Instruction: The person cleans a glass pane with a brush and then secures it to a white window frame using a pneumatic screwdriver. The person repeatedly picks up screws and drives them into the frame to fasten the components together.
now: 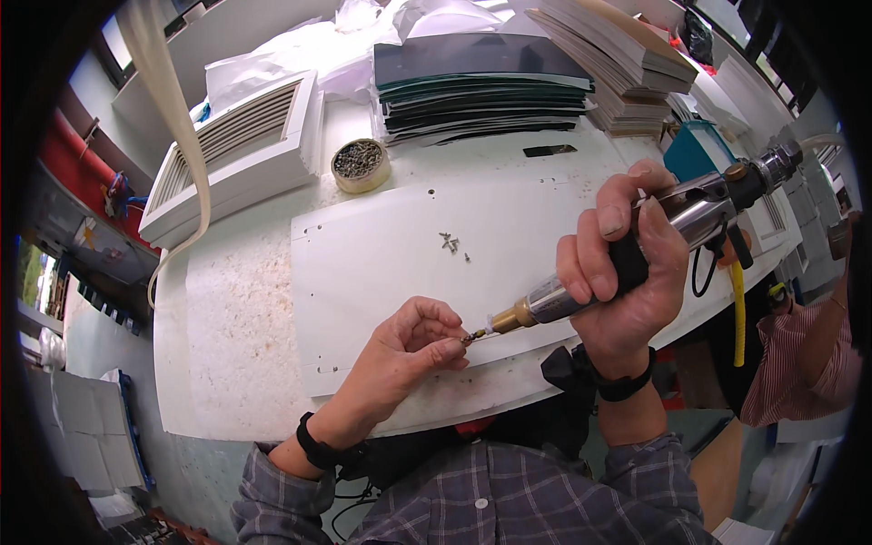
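Gripped in my right hand (627, 272) is a shiny air screwdriver (552, 302) with a brass nose, its bit slanting down to the left. At the bit's tip, the thumb and fingers of my left hand (400, 350) are pinched around a small screw (467, 340), which they partly hide. Both hands are over the near edge of a flat white panel (381, 263) with small holes along its edges. Several loose screws (450, 242) lie mid-panel. Beyond the panel's far left corner stands a round tub (365, 185) filled with screws.
White louvred grilles (245, 132) are stacked at the left, behind a hanging pale hose (186, 136). Dark panels (481, 95) and pale boards (627, 82) are piled at the back. A teal bin (686, 154) stands right. Another person's striped clothing (799, 363) shows far right.
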The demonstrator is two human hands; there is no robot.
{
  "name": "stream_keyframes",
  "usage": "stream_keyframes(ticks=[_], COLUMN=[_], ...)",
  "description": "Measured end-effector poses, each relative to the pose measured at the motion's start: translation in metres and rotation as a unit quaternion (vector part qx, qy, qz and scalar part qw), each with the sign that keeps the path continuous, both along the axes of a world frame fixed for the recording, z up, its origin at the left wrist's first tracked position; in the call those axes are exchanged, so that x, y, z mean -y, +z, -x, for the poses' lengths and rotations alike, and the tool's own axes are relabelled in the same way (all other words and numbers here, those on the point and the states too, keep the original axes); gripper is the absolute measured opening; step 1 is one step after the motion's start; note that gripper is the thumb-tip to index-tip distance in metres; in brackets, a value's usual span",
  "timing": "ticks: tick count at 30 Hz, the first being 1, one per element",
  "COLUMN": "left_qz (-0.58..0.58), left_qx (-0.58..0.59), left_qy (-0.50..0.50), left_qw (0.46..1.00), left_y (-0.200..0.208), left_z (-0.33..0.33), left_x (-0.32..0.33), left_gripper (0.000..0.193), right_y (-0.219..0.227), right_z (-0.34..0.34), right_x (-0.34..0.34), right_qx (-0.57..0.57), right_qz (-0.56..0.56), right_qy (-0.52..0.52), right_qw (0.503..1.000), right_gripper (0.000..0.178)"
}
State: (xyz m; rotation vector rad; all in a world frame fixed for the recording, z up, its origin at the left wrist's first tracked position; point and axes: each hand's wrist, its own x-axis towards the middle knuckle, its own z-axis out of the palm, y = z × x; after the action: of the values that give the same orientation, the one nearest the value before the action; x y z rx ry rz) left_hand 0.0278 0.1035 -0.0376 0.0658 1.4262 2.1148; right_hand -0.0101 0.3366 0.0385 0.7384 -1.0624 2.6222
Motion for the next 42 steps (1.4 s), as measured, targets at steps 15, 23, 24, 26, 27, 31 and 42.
stream_keyframes(ticks=[15, 23, 24, 26, 27, 31, 42], left_qz=[0.030, 0.223, 0.262, 0.288, 0.301, 0.313, 0.317], left_qx=[-0.043, -0.228, -0.264, -0.318, -0.344, -0.360, -0.377], left_qy=[0.014, 0.018, 0.010, 0.016, 0.019, 0.014, 0.002], left_qw=[0.999, 0.947, 0.928, 0.903, 0.889, 0.879, 0.870], left_y=[-0.004, 0.002, 0.003, 0.000, -0.001, -0.001, 0.003], left_z=[-0.003, -0.008, -0.009, -0.010, -0.010, -0.009, -0.008], left_x=[-0.004, -0.011, -0.012, -0.013, -0.013, -0.012, -0.011], left_gripper=[0.019, 0.018, 0.019, 0.020, 0.021, 0.022, 0.022], right_y=[0.005, 0.012, 0.013, 0.013, 0.014, 0.015, 0.011], right_z=[0.001, 0.003, 0.002, 0.002, 0.001, -0.002, -0.002], right_x=[0.003, 0.017, 0.020, 0.024, 0.029, 0.034, 0.043], right_qx=[-0.060, -0.016, 0.003, 0.026, 0.042, 0.053, 0.038], right_qz=[-0.063, -0.164, -0.184, -0.228, -0.226, -0.246, -0.265], right_qy=[0.030, 0.018, 0.011, 0.019, 0.013, 0.020, 0.007], right_qw=[0.996, 0.986, 0.983, 0.973, 0.973, 0.968, 0.964], right_gripper=[0.028, 0.029, 0.029, 0.028, 0.027, 0.027, 0.025])
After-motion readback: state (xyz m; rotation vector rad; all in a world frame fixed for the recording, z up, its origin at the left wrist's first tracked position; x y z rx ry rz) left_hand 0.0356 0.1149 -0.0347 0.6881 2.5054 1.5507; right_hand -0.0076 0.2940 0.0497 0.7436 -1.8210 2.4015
